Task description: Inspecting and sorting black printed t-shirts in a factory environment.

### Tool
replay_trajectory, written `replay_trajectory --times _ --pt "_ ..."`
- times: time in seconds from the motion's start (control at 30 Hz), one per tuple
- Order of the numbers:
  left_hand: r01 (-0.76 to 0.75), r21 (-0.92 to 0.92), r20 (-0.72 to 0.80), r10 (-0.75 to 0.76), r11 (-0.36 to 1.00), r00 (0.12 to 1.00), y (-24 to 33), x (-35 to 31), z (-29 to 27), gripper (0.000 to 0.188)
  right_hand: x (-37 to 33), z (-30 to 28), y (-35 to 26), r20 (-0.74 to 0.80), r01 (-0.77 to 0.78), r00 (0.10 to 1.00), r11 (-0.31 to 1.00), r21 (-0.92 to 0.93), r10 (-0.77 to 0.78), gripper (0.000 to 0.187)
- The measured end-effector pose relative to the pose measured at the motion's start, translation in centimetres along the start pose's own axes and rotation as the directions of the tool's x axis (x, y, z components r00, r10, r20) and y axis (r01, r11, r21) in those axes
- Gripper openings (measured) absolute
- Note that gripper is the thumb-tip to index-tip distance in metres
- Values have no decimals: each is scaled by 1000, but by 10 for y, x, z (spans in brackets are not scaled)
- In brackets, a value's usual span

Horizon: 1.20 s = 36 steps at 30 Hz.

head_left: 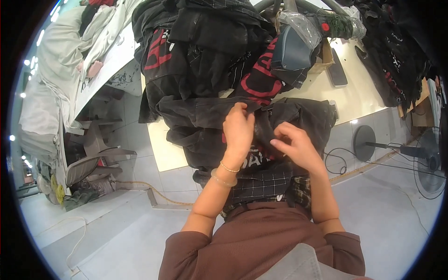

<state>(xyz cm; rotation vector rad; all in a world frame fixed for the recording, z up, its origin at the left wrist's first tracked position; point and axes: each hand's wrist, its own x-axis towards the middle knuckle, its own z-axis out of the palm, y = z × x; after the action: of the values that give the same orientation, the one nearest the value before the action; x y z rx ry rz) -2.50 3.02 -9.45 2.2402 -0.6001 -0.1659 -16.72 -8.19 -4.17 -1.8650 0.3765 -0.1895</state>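
Rm: pale tiled floor (373, 200); fan (427, 161), far R. Table (354, 95): cream top; blk clothes (205, 35) piled at back. Blk garment (203, 135): near edge, directly beneath both hands. L hand (239, 128): fingers curled. R hand (296, 145): part-curled, thumb apart. Grip, both: can't tell.

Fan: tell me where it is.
In the head view, the fan is on the floor at the far right, past the right hand and near the pale table.
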Motion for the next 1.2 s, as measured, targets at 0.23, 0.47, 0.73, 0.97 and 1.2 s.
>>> replay_trajectory --times 0.23,0.47,0.73,0.97,1.2 --pt "490 -857 453 -218 161 864 -17 4 -57 13 -3 -44 15 -241 13 924 604 797 298 6" --pt "603 -737 639 22 305 769 2 11 -85 20 12 -78 9 -292 59 849 469 881 441 13" --pt "578 -766 611 42 282 790 6 14 -68 19 13 -88 45 -306 61 858 510 858 412 15" --pt "586 -778 615 84 228 784 14 18 -69 20 16 -82 32 -287 4 904 665 747 317 11" --pt "389 -790 496 120 473 860 32 11 -61 24 28 -32 -31 -439 176 862 962 -210 -253 8"
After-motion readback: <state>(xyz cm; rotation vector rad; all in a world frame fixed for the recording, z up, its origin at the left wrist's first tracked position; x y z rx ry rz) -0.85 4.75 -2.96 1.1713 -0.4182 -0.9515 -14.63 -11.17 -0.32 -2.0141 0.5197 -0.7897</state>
